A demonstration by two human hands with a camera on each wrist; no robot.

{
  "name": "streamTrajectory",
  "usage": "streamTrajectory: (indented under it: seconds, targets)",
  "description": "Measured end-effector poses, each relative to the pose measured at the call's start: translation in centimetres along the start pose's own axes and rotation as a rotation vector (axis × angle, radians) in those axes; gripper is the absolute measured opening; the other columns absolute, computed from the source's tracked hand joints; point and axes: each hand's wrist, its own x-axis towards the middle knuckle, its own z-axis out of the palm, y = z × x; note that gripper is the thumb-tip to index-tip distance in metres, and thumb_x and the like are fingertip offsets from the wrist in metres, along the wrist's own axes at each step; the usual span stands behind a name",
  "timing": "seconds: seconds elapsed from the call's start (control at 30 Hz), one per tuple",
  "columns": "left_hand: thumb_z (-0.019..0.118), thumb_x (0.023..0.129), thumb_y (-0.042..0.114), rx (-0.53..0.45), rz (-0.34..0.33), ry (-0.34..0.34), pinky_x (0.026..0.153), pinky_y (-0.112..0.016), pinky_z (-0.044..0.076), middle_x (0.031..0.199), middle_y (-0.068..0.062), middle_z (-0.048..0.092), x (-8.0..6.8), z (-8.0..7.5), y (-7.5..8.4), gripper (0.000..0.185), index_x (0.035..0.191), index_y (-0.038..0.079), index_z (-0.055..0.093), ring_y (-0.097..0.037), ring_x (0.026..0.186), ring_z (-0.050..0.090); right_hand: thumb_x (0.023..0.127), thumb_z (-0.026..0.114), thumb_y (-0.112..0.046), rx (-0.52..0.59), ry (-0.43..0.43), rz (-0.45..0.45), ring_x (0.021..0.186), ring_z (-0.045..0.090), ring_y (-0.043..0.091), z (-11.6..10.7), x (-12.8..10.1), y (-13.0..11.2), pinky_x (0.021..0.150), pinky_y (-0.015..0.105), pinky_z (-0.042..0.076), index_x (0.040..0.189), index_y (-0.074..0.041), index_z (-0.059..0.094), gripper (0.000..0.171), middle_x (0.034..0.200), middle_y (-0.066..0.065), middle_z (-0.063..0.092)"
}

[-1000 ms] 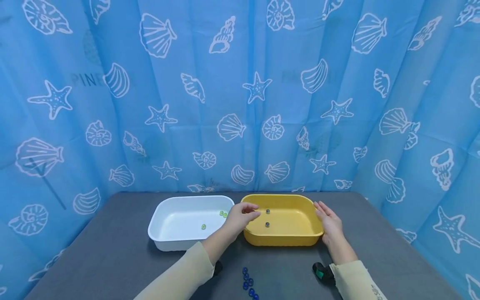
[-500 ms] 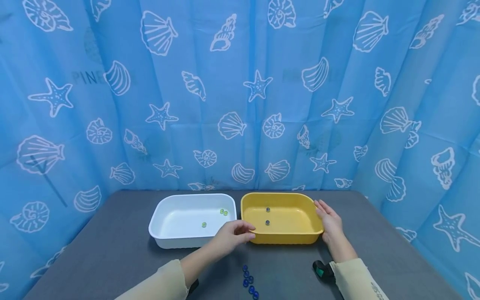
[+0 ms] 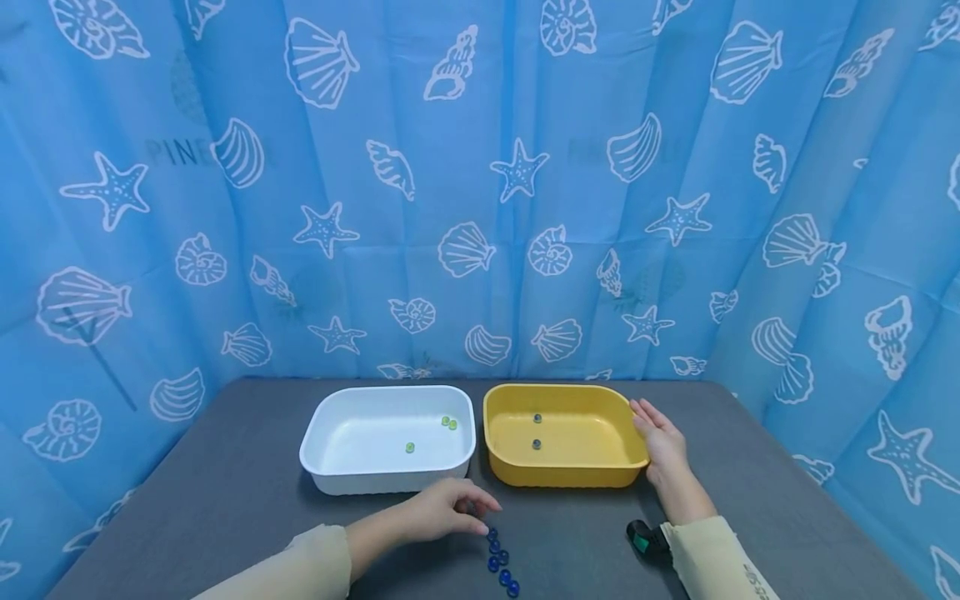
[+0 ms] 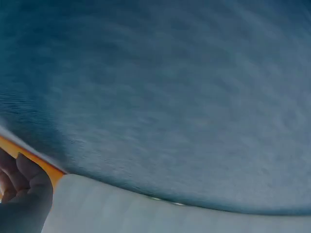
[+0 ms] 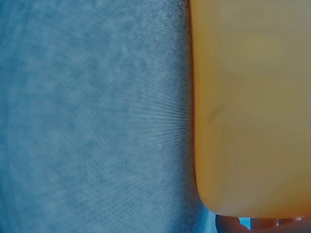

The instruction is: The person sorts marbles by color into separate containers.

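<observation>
In the head view my left hand [image 3: 446, 510] hovers over the grey table just in front of the tubs. Its fingers are loosely bent, and a gap shows between thumb and forefinger. The thumb tip is close beside the nearest of several small blue marbles [image 3: 493, 547], strung out in a crooked line; whether it touches cannot be made out. My right hand [image 3: 663, 442] lies against the right end of the yellow tub [image 3: 566, 477], fingers extended along its side. That tub contains two small dark marbles [image 3: 537, 444]. In the right wrist view, fingertips [image 5: 272, 223] show past the tub's edge.
Left of the yellow tub stands a white tub [image 3: 367, 483] with three green marbles [image 3: 410, 447]. A narrow gap separates the tubs. A blue shell-patterned curtain [image 3: 480, 192] hangs behind the grey table [image 3: 225, 483]. A black strap device [image 3: 647, 540] sits at my right wrist.
My left hand has come away from above the yellow tub's left end, moving toward me and down to the blue marbles. My right hand stays at the tub's right end.
</observation>
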Motion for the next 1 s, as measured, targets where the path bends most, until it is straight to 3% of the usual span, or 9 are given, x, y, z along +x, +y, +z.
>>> streamTrajectory:
  seconds: [0.17, 0.27, 0.5, 0.7, 1.0]
  targets:
    - [0.075, 0.085, 0.03, 0.055, 0.027, -0.078, 0.069, -0.025, 0.05, 0.099, 0.014, 0.062, 2.6, -0.1, -6.4, 0.031, 0.115, 0.035, 0.07, -0.006, 0.085, 0.057, 0.105, 0.043, -0.013, 0.0, 0.004, 0.006, 0.143, 0.027, 0.02, -0.1, -0.1, 0.0, 0.114, 0.036, 0.024, 0.154, -0.011, 0.025, 0.053, 0.155, 0.007, 0.031]
    - [0.076, 0.084, 0.031, 0.08, 0.048, -0.095, 0.07, -0.026, 0.05, 0.099, 0.014, 0.061, 3.4, -0.1, -7.9, 0.031, 0.114, 0.038, 0.07, -0.006, 0.086, 0.057, 0.105, 0.043, -0.013, 0.003, 0.003, 0.009, 0.143, 0.027, 0.02, -0.1, -0.1, -0.1, 0.114, 0.036, 0.024, 0.154, -0.011, 0.025, 0.053, 0.155, 0.007, 0.032]
    - [0.073, 0.086, 0.034, 0.199, 0.111, -0.147, 0.074, -0.023, 0.049, 0.098, 0.016, 0.058, 4.1, 0.0, -7.9, 0.032, 0.117, 0.039, 0.069, -0.001, 0.089, 0.056, 0.105, 0.044, -0.014, 0.007, 0.005, 0.012, 0.143, 0.027, 0.02, -0.1, -0.2, -0.1, 0.114, 0.036, 0.024, 0.154, -0.011, 0.026, 0.052, 0.154, 0.006, 0.032]
    - [0.072, 0.087, 0.035, 0.264, 0.108, -0.177, 0.071, -0.021, 0.048, 0.095, 0.017, 0.056, 4.5, 0.1, -7.6, 0.03, 0.117, 0.04, 0.069, 0.0, 0.085, 0.054, 0.105, 0.044, -0.014, 0.001, 0.003, 0.014, 0.143, 0.027, 0.02, -0.1, -0.3, -0.1, 0.114, 0.036, 0.024, 0.154, -0.012, 0.026, 0.052, 0.154, 0.006, 0.032]
    - [0.072, 0.087, 0.032, 0.274, 0.082, -0.181, 0.069, -0.021, 0.047, 0.092, 0.015, 0.056, 4.6, 0.1, -6.8, 0.027, 0.114, 0.037, 0.072, -0.001, 0.082, 0.053, 0.105, 0.044, -0.014, 0.012, -0.007, 0.014, 0.143, 0.027, 0.019, 0.0, -0.4, -0.2, 0.114, 0.035, 0.023, 0.154, -0.012, 0.025, 0.053, 0.155, 0.006, 0.031]
